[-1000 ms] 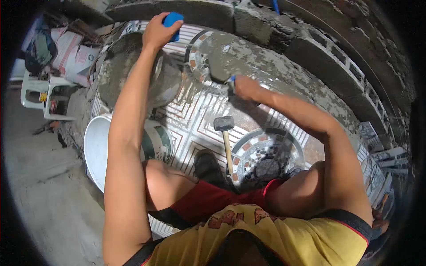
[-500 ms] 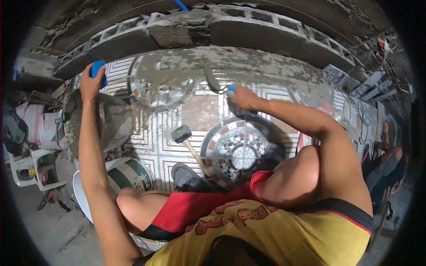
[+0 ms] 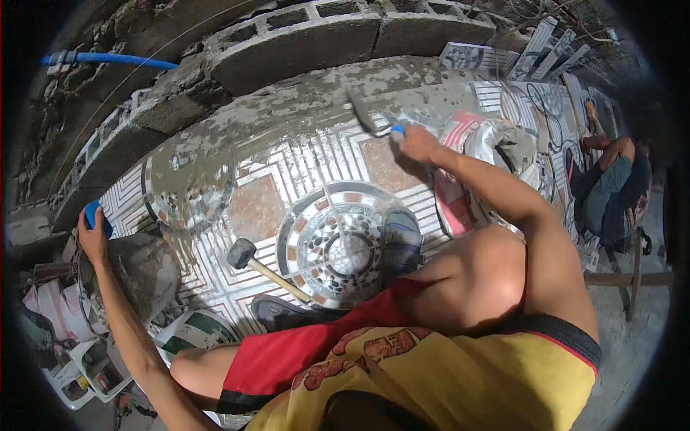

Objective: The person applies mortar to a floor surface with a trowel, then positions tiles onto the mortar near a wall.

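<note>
My right hand (image 3: 417, 142) grips the blue handle of a trowel (image 3: 368, 115), whose blade rests on the band of wet grey mortar (image 3: 302, 108) along the foot of the block wall. My left hand (image 3: 92, 233) is stretched far to the left and holds a blue sponge-like block (image 3: 92, 214) beside a mound of wet mortar (image 3: 140, 269). Between my arms lies patterned floor tile (image 3: 316, 161) with a round mosaic medallion (image 3: 338, 248). A rubber mallet (image 3: 248, 260) lies on the tiles by my shoe (image 3: 277, 312).
A concrete block wall (image 3: 302, 36) runs along the top, with a blue pipe (image 3: 108, 59) at its left. A white bucket (image 3: 190, 332) stands under my left arm. An opened sack (image 3: 503, 147) lies at right. Another person (image 3: 611, 187) crouches at far right near stacked tiles (image 3: 535, 43).
The view has swung to the right, so everything has shifted left. My right hand has carried the trowel rightward along the mortar band. My left hand stays by the mortar mound with the blue block.
</note>
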Available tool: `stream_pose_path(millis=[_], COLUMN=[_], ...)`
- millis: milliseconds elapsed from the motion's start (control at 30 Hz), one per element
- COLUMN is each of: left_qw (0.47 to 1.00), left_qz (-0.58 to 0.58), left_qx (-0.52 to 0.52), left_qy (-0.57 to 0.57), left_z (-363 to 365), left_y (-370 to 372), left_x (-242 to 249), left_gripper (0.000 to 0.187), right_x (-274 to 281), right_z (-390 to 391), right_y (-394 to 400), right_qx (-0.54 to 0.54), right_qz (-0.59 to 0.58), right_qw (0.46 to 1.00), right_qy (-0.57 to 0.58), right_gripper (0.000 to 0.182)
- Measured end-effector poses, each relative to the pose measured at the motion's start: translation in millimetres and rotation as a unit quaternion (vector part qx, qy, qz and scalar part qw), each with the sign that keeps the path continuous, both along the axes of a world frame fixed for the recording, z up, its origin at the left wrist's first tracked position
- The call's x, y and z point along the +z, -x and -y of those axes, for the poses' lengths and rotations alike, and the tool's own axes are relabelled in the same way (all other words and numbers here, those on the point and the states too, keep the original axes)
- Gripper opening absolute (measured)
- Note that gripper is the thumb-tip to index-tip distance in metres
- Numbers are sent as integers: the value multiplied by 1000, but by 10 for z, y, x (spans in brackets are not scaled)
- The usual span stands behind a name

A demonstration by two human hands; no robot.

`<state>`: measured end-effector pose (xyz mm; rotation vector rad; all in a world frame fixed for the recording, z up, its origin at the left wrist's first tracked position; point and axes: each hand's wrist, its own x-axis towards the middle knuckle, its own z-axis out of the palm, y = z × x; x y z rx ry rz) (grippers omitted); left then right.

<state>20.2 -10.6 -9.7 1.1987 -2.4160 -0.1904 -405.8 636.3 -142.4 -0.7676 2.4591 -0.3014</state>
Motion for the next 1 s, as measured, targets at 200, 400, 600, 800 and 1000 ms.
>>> stream_pose_path(millis=[200,400,600,800,1000], left_qw=[1000,999,999,1000,999], left_qz=[-7,0,-2,17,20], left_qx=[17,36,7,6,21], left_qy=[2,-21,-31,-3,23], left_z=[-79,40,-32,123,136], left_y=[62,-1,12,-68,-94], left_x=[44,-10,62,-52,-63], left_gripper=[59,69,63,70,69], right_x=[50,-343,-798,-848,-831], right_z=[-183,-658,-686,-843,-1211], right_y=[69,371,376,-12,75], right_qx=[3,-109,-185,-319,-280], right_qz=[-40,-91,-132,-154,-189], right_qw=[999,990,970,931,938], right_qy=[2,6,82,84,73], right_gripper=[41,47,50,43,44])
